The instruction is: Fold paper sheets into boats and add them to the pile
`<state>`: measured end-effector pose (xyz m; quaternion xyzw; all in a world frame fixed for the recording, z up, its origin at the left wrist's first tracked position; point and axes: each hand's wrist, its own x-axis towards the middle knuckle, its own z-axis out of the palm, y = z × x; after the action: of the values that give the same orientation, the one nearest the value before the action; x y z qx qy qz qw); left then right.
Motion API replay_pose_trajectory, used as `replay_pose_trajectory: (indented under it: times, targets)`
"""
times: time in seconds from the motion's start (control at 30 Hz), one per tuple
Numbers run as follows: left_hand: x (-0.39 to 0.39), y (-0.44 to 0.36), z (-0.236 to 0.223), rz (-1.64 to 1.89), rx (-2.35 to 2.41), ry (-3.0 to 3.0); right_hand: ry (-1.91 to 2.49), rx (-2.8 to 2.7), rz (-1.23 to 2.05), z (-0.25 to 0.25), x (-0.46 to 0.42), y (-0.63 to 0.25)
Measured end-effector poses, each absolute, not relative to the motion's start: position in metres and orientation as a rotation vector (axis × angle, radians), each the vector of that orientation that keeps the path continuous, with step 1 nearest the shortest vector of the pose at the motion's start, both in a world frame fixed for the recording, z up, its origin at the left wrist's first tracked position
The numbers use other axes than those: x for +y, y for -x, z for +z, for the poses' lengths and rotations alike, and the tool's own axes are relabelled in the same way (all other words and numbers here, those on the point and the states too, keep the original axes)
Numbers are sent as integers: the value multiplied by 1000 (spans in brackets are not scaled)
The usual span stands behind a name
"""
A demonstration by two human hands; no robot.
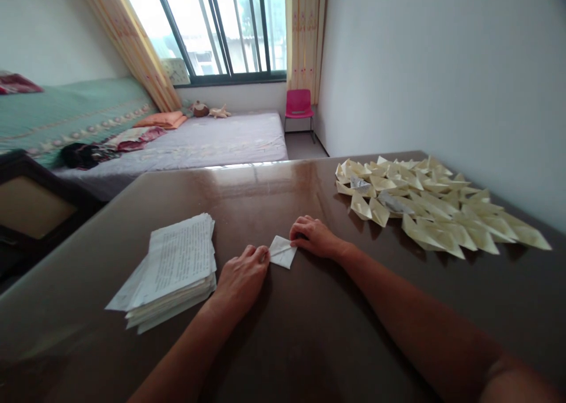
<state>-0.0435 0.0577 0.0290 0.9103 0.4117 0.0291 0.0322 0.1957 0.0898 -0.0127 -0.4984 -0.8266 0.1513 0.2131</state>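
A small folded piece of white paper (283, 253), roughly square and turned cornerwise, lies on the brown table (265, 202) between my hands. My left hand (246, 273) has its fingers closed on the paper's left corner. At the opposite corner, the curled fingers of my right hand (315, 237) pinch the paper. A crease or folded edge runs across its middle. To the left of my left hand sits a stack of printed sheets (177, 267), its edges uneven. Rows of folded paper boats (424, 197), mostly cream with a couple of greyish ones, stand on the right side.
A white wall (442, 67) runs along the table's right side. Behind the table are a bed (239, 135) with a pale sheet, a pink chair (299, 103) and a window (221, 32) with curtains. A dark chair back (39, 208) stands at the left.
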Motion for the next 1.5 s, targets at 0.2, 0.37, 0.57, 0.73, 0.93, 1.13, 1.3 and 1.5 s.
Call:
replay_pose_trajectory:
  times: [0.2, 0.37, 0.57, 0.73, 0.93, 1.13, 1.3, 1.5]
  targets:
    - [59, 40, 22, 205, 1268, -2807, 1481, -2245, 349, -12, 81, -178]
    - [64, 33, 11, 314, 1404, -2701, 1401, -2261, 451, -12, 79, -169]
    - [74, 36, -2, 500, 1415, -2586, 1300, -2282, 438, -14, 81, -171]
    - [78, 40, -6, 511, 1361, -2398, 1026, -2304, 573, -10, 79, -170]
    - [88, 44, -4, 625, 1179, -2111, 859, -2105, 817, -5, 77, -169]
    - [88, 41, -1, 704, 1055, -1646, 1019, -1601, 1181, -13, 81, -165]
    - [82, 34, -1, 807, 1025, -1485, 1002, -1516, 1299, -16, 83, -162]
    - [81, 32, -8, 951, 1112, -1831, 1273, -1830, 635, -8, 71, -156]
